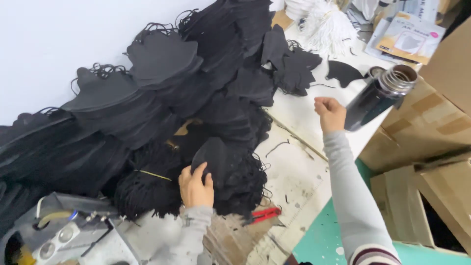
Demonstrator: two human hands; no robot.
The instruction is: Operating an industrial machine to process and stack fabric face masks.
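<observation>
Head view: right hand [329, 114] holds flask [377, 97] tilted, mouth up-right.

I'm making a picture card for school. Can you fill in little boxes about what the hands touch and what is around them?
Left hand: left hand grips a black mask on the mask pile
Right hand: right hand closed beside a dark flask, which is tilted with its top open
Table: white worktable, scuffed
Near left hand: red clippers
Far end: white ear loops, mask packets
Right side: cardboard boxes
</observation>
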